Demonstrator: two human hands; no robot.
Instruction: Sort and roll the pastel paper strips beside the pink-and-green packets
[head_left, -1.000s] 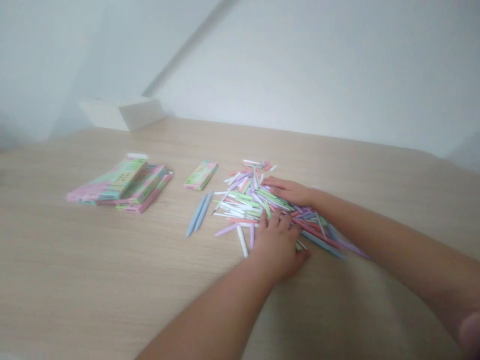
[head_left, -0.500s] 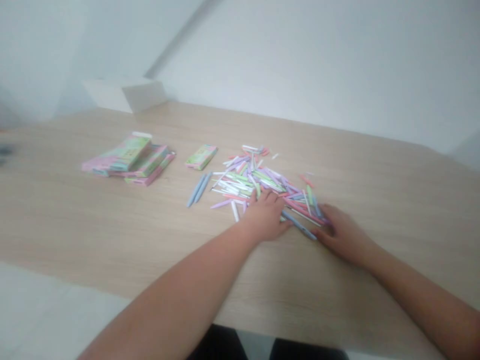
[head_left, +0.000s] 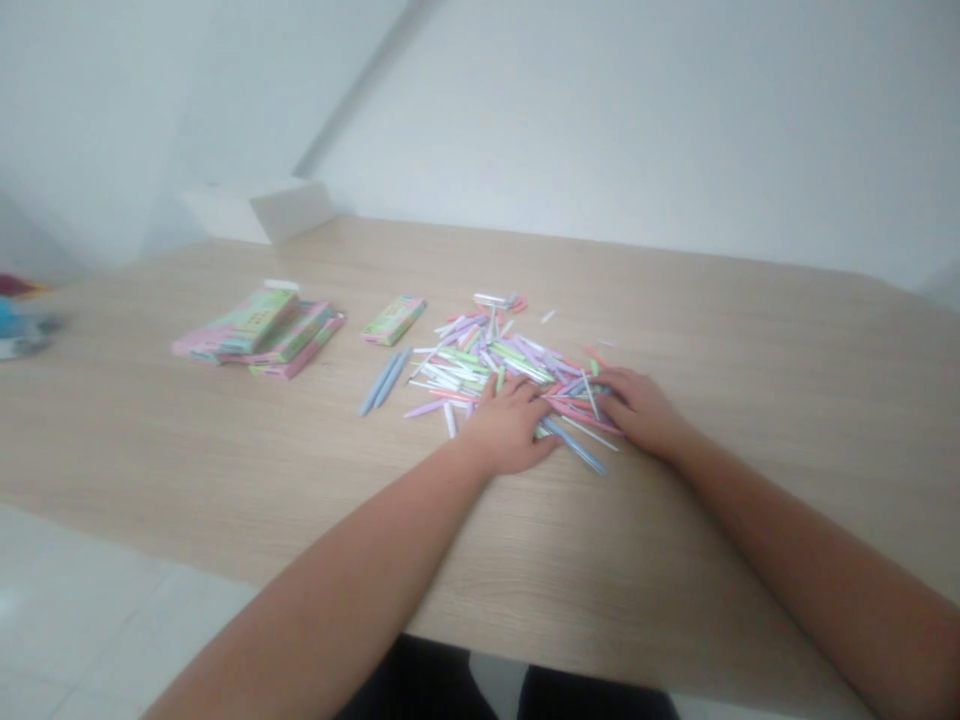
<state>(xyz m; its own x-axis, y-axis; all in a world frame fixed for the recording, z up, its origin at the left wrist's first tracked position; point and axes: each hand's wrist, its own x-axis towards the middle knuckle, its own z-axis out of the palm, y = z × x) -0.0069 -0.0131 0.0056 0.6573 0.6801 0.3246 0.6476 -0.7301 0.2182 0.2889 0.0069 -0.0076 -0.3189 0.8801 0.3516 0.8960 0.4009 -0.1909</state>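
A loose heap of pastel pen parts [head_left: 465,375] in white, green, purple, pink and blue lies on the wooden table. My left hand [head_left: 510,425] rests palm down on the heap's near side, its fingers spread over the pieces. At the right edge, my right hand [head_left: 637,408] touches the heap with its fingers stretched out, the tips partly among pink and white pieces. Between the hands a blue pen piece [head_left: 577,447] points toward me. Two blue pens [head_left: 385,382] lie side by side left of the heap.
A small green and pink box [head_left: 394,321] lies behind the blue pens. Several similar boxes [head_left: 259,325] are piled farther left. A white box [head_left: 289,212] stands at the back left against the wall. Blurred coloured items [head_left: 26,325] show at the left edge.
My right hand has moved left and away from me, along the heap's right edge, pressing the pieces there closer in. The left hand has stayed on the heap. The view has shifted slightly.
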